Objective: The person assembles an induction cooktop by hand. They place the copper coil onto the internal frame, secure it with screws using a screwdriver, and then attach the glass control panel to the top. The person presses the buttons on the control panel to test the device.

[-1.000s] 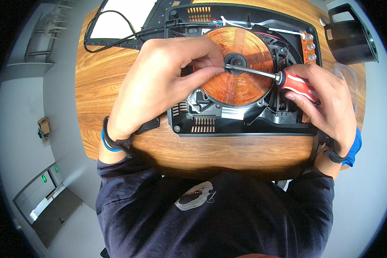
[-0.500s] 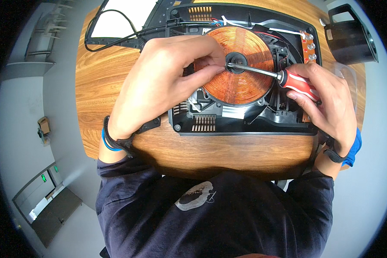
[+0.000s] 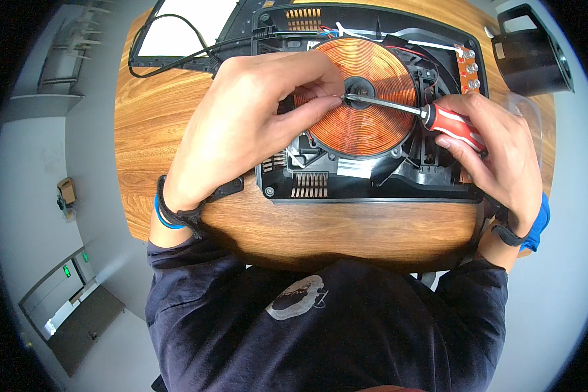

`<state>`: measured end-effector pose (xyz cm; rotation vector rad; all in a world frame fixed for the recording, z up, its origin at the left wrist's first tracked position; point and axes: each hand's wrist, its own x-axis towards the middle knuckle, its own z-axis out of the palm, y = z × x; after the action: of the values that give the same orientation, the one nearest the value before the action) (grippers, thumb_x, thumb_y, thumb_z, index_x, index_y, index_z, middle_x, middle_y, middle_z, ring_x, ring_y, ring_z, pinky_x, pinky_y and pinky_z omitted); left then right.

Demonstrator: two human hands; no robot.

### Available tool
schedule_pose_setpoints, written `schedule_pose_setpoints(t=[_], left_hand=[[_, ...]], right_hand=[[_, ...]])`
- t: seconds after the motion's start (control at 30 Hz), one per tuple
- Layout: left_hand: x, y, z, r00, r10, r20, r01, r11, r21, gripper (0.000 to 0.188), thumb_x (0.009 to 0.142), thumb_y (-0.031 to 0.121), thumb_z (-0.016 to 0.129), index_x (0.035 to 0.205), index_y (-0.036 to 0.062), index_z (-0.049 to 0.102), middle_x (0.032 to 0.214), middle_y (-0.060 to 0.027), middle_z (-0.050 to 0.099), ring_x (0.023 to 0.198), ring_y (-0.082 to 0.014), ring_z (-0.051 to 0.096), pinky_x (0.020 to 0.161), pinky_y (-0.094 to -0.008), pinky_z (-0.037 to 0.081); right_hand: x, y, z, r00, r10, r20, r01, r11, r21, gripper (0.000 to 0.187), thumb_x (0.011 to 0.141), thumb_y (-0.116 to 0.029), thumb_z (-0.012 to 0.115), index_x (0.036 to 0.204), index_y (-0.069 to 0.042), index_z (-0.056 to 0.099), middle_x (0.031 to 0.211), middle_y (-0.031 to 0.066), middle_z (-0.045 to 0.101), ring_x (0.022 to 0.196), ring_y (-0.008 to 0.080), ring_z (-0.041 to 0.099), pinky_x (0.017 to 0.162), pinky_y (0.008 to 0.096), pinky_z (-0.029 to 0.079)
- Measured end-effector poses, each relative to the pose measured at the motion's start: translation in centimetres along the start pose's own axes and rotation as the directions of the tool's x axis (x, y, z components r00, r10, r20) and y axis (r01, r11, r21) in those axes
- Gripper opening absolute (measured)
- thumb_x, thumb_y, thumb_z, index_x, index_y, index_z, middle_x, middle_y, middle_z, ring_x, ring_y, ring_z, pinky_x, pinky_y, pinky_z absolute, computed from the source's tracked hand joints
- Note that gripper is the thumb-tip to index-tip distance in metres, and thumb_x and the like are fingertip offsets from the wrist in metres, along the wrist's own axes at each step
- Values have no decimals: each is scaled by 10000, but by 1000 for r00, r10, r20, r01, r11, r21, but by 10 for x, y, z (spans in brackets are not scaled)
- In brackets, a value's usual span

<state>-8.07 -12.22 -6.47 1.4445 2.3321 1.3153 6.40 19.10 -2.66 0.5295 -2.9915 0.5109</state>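
My right hand is closed round the red and white handle of a screwdriver. Its shaft points left across a round copper coil with a black centre. At the screwdriver's tip, my left hand pinches with thumb and forefinger. Whatever sits between those fingertips is too small to make out. Both hands are over the opened black housing of an induction cooker, whose coil and wiring lie bare. The left hand hides part of the coil's left side and the parts beside it.
An orange circuit board with clear round parts lines the housing's right side. A black cable loops beside a dark-framed panel at the back left. A black container and a clear plastic tray stand right on the wooden table.
The cooker housing and coil have shifted very slightly away from me. Both hands keep nearly the same place and grip, with the screwdriver tip still at the left fingertips.
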Motion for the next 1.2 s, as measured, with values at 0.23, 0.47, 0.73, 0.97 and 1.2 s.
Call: schedule_pose_setpoints(t=[0.23, 0.47, 0.73, 0.97, 1.2], left_hand=[[0, 0, -1, 1000, 13, 25, -14, 999, 38, 126, 1016, 84, 816, 1116, 14, 783, 990, -161, 795, 872, -319, 818, 768, -397, 638], [0, -2, 0, 997, 58, 41, -61, 996, 62, 122, 1012, 78, 805, 1114, 16, 779, 1004, -162, 791, 887, -358, 801, 790, -418, 634], [2, -3, 1, 996, 80, 37, -83, 993, 79, 119, 1004, 75, 796, 1106, 20, 770, 997, -165, 784, 896, -377, 794, 793, -430, 631], [2, -4, 2, 996, 81, 27, -82, 995, 59, 103, 1000, 70, 796, 1085, 20, 766, 968, -166, 774, 870, -372, 788, 768, -425, 622], [0, -7, -6, 990, 11, 143, -30, 990, 135, 274, 974, 124, 851, 1187, 8, 724, 1076, -180, 758, 972, -394, 772, 858, -457, 616]], right_hand=[[0, -2, -1, 1000, -14, -4, 14, 1000, -23, 413, 956, -236, 893, 1288, -42, 743, 1134, 171, 793, 999, 390, 791, 847, 446, 626], [1, -3, 0, 999, -30, -13, 29, 998, -53, 423, 945, -235, 903, 1289, -43, 748, 1130, 167, 792, 997, 386, 790, 843, 447, 629], [1, -1, 4, 999, -34, 5, 34, 999, -28, 437, 960, -231, 897, 1318, -25, 753, 1159, 166, 786, 1027, 384, 790, 854, 448, 634], [1, 0, 5, 1000, -17, 8, 17, 1000, 18, 431, 961, -196, 897, 1325, -20, 747, 1183, 165, 782, 1057, 378, 791, 888, 452, 638], [3, 3, 4, 1000, 17, -1, -17, 998, 57, 364, 944, -100, 837, 1287, -62, 720, 1168, 145, 700, 1078, 428, 745, 861, 501, 621]])
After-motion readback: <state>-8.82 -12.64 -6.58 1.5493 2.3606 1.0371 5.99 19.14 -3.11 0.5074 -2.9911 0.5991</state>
